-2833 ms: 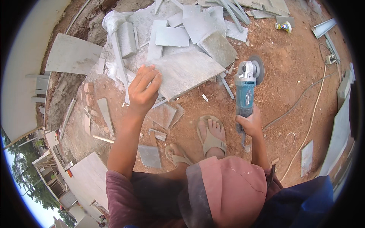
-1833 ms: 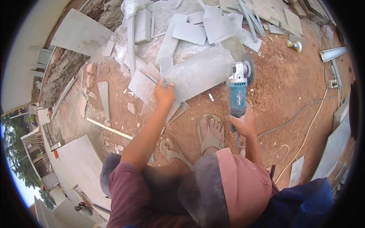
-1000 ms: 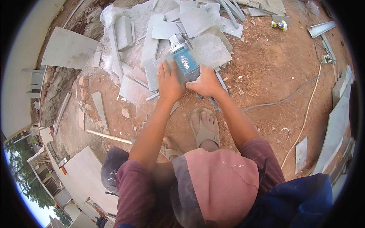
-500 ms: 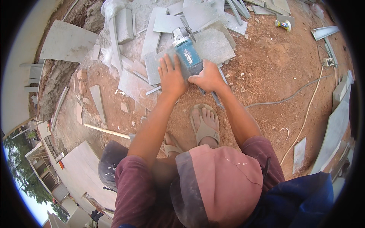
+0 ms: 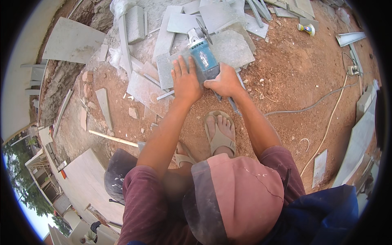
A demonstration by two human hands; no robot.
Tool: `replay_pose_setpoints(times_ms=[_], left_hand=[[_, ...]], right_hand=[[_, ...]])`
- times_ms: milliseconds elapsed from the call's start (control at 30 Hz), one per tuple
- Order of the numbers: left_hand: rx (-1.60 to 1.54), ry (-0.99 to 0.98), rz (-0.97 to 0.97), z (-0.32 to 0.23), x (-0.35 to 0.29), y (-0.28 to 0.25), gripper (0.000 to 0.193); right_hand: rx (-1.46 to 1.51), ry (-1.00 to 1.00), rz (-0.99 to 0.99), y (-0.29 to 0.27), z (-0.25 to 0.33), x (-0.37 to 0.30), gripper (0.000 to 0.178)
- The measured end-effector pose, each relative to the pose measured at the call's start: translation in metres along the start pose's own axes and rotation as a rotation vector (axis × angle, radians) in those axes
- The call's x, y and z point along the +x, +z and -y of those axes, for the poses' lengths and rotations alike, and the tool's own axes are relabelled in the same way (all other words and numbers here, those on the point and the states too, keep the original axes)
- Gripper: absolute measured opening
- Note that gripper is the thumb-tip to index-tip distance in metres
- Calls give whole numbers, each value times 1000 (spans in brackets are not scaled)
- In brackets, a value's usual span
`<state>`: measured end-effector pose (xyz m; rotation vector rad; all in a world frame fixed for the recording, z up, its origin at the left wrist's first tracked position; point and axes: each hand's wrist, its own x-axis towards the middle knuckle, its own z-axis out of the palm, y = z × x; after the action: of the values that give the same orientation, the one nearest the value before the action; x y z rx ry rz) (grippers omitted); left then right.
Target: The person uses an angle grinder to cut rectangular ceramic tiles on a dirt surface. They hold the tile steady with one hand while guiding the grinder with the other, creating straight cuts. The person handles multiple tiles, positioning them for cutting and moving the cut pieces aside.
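My right hand (image 5: 225, 81) is wrapped round the rear end of a teal angle grinder (image 5: 204, 58). The grinder's silver head and thin disc (image 5: 203, 30) point away from me, the disc standing on edge above the pile of grey stone slabs. Pressed flat beside the grinder's body, my left hand (image 5: 185, 83) has its fingers stretched out on a grey slab (image 5: 164, 71); it grips nothing. Another rough slab (image 5: 231, 50) lies just right of the grinder. Whether the disc touches stone, I cannot tell.
A grey cable (image 5: 302, 109) runs right across red soil to a socket box (image 5: 352, 70). Larger slabs (image 5: 71, 41) lie at the far left, and a long panel (image 5: 359, 136) leans at the right. A wooden handle (image 5: 113, 139) lies left of my sandalled feet (image 5: 221, 134).
The view has shifted slightly. Both hands and the grinder keep nearly the same place over the slabs.
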<state>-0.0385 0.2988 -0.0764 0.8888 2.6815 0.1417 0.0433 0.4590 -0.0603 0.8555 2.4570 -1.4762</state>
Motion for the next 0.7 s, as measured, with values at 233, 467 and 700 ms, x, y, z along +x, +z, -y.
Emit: replay_pose_setpoints(times_ms=[233,467,700], left_hand=[[14,-2,-1,-2,0,-2,114],[8,6,-28,0,-1,2,115],[6,-2,-31,0,1,4,115]], right_hand=[[-30,10,17,-1,0,1,72],[-34,-7,-7,2,-5,2,72],[-10,-13,-14,6,-12,1,72]])
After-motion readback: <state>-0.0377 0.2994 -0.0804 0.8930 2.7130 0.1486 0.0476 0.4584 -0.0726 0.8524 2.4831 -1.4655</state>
